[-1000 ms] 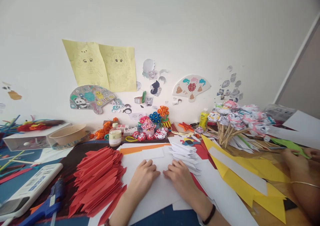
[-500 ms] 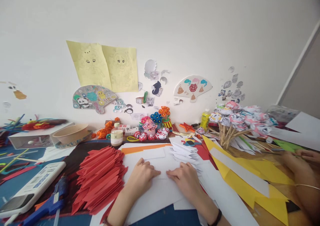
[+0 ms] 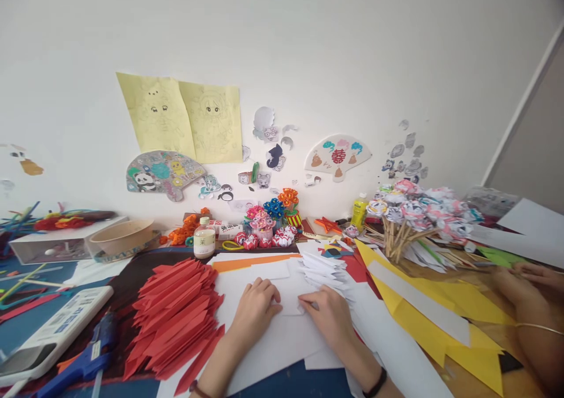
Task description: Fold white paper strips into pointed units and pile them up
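A small piece of white paper [image 3: 291,299] lies between my hands on larger white sheets [image 3: 282,345]. My left hand [image 3: 258,307] rests at its left side, fingers curled and the thumb close to the index finger on the paper. On the right edge, my right hand [image 3: 326,311] pinches the paper between thumb and index finger. Just beyond the right hand is a stack of folded white papers [image 3: 324,269]. A big pile of folded red papers [image 3: 176,316] lies to the left of my left hand.
Yellow sheets [image 3: 423,298] spread to the right, near another person's hands [image 3: 524,286]. A blue glue gun [image 3: 94,351] and a white power strip [image 3: 57,333] lie at left. Behind stand a small bottle [image 3: 204,238], pipe-cleaner flowers [image 3: 262,219] and paper flowers on sticks [image 3: 414,210].
My fingers, stretched along the paper before, have curled in. The right hand now pinches the paper's right edge. The view has shifted slightly.
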`<action>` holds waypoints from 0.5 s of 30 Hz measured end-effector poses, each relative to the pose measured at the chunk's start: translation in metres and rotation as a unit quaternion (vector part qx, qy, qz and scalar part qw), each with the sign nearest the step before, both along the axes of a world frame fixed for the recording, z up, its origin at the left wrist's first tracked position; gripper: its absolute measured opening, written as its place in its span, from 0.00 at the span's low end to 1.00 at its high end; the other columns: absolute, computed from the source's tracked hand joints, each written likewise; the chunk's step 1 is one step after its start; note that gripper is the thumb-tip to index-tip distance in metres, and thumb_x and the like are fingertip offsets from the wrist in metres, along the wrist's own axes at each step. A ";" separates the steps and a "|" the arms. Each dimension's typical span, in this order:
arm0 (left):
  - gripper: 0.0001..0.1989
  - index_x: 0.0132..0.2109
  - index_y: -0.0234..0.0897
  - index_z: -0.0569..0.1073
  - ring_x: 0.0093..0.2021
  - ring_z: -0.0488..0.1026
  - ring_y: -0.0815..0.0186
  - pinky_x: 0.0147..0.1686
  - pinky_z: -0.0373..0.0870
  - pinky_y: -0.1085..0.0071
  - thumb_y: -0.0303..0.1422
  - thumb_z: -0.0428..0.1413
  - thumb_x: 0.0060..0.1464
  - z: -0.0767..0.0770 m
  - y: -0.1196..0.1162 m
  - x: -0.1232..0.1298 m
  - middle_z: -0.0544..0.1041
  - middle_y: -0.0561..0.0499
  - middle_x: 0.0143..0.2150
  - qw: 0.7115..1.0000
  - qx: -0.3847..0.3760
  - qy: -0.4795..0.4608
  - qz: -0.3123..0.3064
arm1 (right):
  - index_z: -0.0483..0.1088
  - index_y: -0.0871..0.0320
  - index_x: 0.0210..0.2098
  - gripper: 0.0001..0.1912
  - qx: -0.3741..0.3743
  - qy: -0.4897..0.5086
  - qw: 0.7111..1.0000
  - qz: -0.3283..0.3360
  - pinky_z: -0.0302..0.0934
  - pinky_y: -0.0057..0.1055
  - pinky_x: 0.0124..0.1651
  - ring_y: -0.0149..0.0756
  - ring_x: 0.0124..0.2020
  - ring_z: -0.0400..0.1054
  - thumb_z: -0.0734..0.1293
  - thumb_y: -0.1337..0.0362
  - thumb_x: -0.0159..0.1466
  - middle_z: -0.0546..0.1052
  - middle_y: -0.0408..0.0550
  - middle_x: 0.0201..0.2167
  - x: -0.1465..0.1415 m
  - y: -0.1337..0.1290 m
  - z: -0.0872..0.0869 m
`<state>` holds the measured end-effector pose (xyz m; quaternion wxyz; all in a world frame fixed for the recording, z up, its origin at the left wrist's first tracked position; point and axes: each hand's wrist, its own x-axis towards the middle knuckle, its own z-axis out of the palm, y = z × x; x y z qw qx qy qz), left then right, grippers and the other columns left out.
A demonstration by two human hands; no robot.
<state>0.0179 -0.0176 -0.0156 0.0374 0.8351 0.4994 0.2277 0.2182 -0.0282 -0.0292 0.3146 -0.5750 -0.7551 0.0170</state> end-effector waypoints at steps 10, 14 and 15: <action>0.03 0.34 0.38 0.70 0.38 0.67 0.63 0.37 0.56 0.67 0.26 0.57 0.52 -0.006 0.001 0.001 0.74 0.53 0.33 0.999 0.003 -0.037 -0.014 | 0.76 0.52 0.35 0.06 -0.022 0.030 0.992 0.122 0.57 0.31 0.41 0.39 0.39 0.65 0.68 0.69 0.59 0.76 0.43 0.34 -0.006 -0.001 0.008; 0.03 0.34 0.39 0.72 0.38 0.66 0.63 0.38 0.55 0.67 0.26 0.57 0.53 -0.003 0.000 -0.001 0.75 0.54 0.32 0.998 0.019 -0.010 -0.056 | 0.75 0.55 0.30 0.05 -0.013 0.023 0.992 0.126 0.56 0.31 0.41 0.37 0.37 0.65 0.68 0.71 0.60 0.76 0.41 0.30 -0.006 0.000 0.006; 0.03 0.34 0.39 0.73 0.38 0.66 0.63 0.38 0.55 0.67 0.26 0.57 0.54 -0.002 0.000 -0.002 0.75 0.54 0.32 0.998 0.026 0.001 -0.065 | 0.74 0.55 0.30 0.06 -0.007 0.018 0.992 0.127 0.56 0.31 0.40 0.37 0.36 0.65 0.68 0.71 0.60 0.76 0.41 0.30 -0.005 0.000 0.006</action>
